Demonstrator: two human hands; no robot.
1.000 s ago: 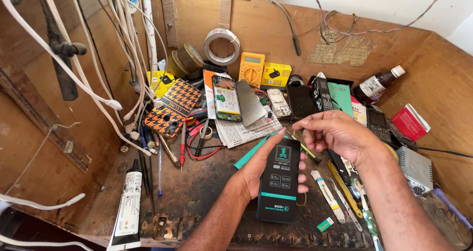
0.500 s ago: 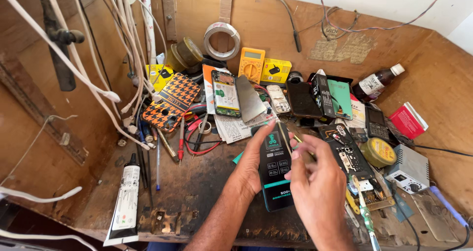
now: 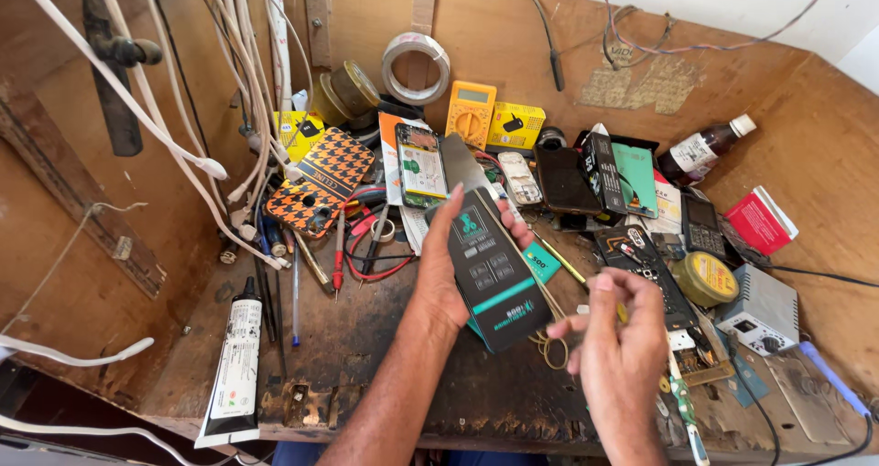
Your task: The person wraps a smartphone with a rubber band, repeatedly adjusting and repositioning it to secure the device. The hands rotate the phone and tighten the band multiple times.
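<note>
- At the workbench's (image 3: 366,374) left front edge a black-capped white tube (image 3: 231,367) lies lengthwise, well apart from both hands.
- Further back on the left, an orange-and-black patterned phone case (image 3: 316,191) sits beside red and black probe leads (image 3: 366,246).
- The left hand (image 3: 439,269) is wrapped around a dark flat package with teal markings (image 3: 490,274), thumb on its left edge and fingers curled behind. The package is tilted face-up above the middle of the bench, its long axis running from the back-left toward the front-right.
- The right hand (image 3: 613,347) hovers just right of the package's lower end, near but not touching it. Its fingers are narrowly pinched on something thin and yellowish, too small to identify.
- A bare circuit board (image 3: 641,265) lies behind the right hand, and a round yellow tin (image 3: 705,278) sits toward the right edge.
- A yellow multimeter (image 3: 470,113) leans against the back wall.
</note>
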